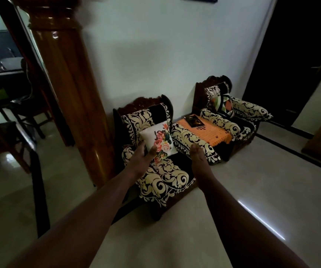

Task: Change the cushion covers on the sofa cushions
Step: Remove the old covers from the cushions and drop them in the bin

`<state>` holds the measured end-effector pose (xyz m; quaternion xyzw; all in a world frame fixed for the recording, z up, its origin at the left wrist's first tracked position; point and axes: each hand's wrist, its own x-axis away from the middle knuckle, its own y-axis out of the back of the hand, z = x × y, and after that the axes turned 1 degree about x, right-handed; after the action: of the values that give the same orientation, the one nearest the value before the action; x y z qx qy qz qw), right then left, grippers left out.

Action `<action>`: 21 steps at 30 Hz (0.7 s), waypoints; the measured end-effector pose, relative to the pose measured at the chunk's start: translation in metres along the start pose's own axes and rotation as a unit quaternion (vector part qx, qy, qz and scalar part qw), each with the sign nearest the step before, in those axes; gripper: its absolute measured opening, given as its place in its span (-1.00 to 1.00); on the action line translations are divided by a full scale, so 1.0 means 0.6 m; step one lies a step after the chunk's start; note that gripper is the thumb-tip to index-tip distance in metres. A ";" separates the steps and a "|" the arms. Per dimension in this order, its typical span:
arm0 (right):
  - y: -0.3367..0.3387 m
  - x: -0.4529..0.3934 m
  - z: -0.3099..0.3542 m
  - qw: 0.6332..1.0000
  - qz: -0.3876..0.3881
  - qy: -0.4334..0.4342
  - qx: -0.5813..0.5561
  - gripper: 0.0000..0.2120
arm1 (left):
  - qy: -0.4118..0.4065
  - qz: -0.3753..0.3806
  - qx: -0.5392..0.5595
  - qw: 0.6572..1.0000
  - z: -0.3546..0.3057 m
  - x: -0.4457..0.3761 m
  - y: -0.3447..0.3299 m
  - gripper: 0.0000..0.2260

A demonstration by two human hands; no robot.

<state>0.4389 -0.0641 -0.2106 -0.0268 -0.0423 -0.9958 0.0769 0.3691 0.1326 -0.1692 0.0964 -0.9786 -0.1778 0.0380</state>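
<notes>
Arms reach forward from the bottom of the view toward a near armchair [161, 171] upholstered in black and cream scrollwork. The left hand [143, 157] has its fingers on the lower left corner of a white floral cushion [158, 141], thumb on the printed face and the other fingers going behind the edge, so it pinches that corner; the cushion stands tilted against the chair's backrest, directly ahead of this hand. The right hand [197, 153] is apart from the cushion, to its right, with fingers straight and held close together, its tips at the inner edge of the chair's right armrest [193, 141]; whether it touches the fabric cannot be told. Beyond the right hand and further right sits a small table under an orange cloth [208, 132], with a dark book or card [195, 120] lying on it. Past that table stands a second armchair [233, 120] in the same pattern, holding a cushion with a geometric cover [224, 104] propped upright against its back. To the left of the left hand rises a polished wooden pillar [68, 89], and further left are dark wooden chairs [5, 136] and a table edge. The floor [242, 190] beneath both forearms is pale and glossy.
</notes>
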 end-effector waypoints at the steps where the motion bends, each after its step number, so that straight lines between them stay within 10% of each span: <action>1: 0.011 -0.024 -0.008 1.000 0.006 -0.003 -0.001 -0.45 | 0.006 0.002 -0.005 1.000 0.005 -0.023 -0.009 -0.34; 21: 0.061 -0.525 -0.086 0.988 0.039 -0.094 0.118 -0.22 | 0.115 0.008 0.068 0.991 0.217 -0.566 -0.142 -0.16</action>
<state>0.7528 -0.0575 -0.2780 -0.1130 -0.1651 -0.9732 0.1137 0.7020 0.1672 -0.3345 0.1104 -0.9783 -0.0983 0.1451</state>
